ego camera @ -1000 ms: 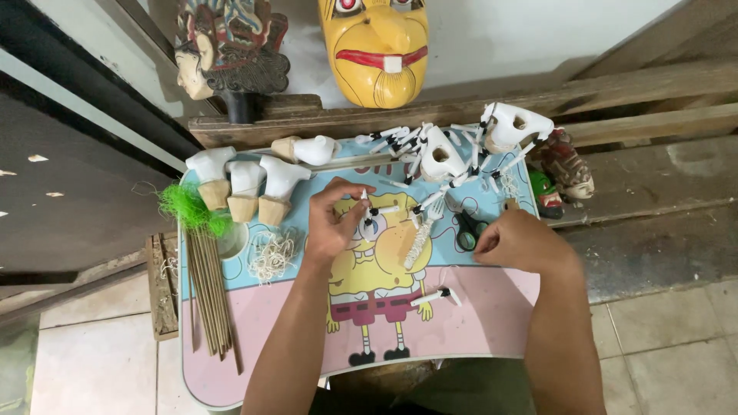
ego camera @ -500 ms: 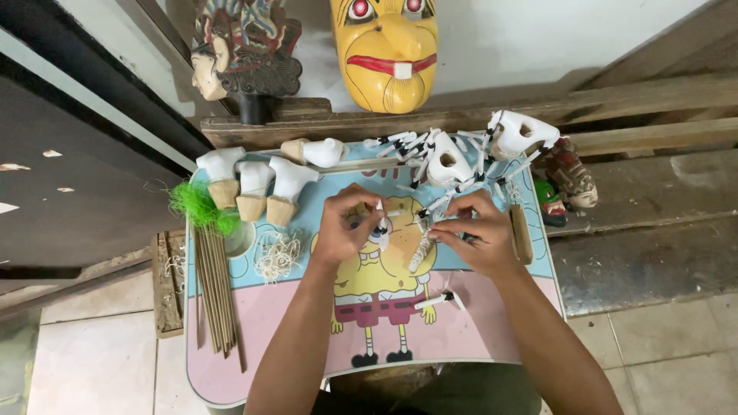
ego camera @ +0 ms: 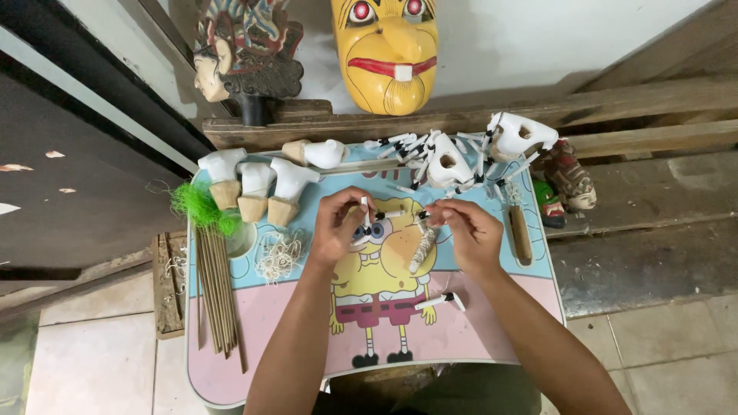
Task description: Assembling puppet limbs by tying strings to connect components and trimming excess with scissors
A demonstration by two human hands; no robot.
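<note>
Over a small cartoon-printed table [ego camera: 254, 338], my left hand [ego camera: 338, 227] pinches a small white stick with black ends [ego camera: 366, 211], held upright. My right hand [ego camera: 469, 230] meets it from the right, its fingertips closed on another small white and black piece [ego camera: 424, 217]. The two hands are almost touching above the table's middle. A bundle wrapped in pale string [ego camera: 421, 250] lies just below them, and one loose white stick [ego camera: 440, 301] lies nearer to me.
Three white carved pieces with tan bases [ego camera: 257, 188] stand at the table's far left beside a green tuft [ego camera: 198, 207]. Thin wooden sticks [ego camera: 217, 292] lie along the left side. A heap of white and black parts [ego camera: 453, 154], a yellow mask [ego camera: 388, 50] and a carved head [ego camera: 246, 58] are at the back.
My right hand came away from the scissors area at the right and moved in to meet my left hand at the centre. The camera has moved closer.
</note>
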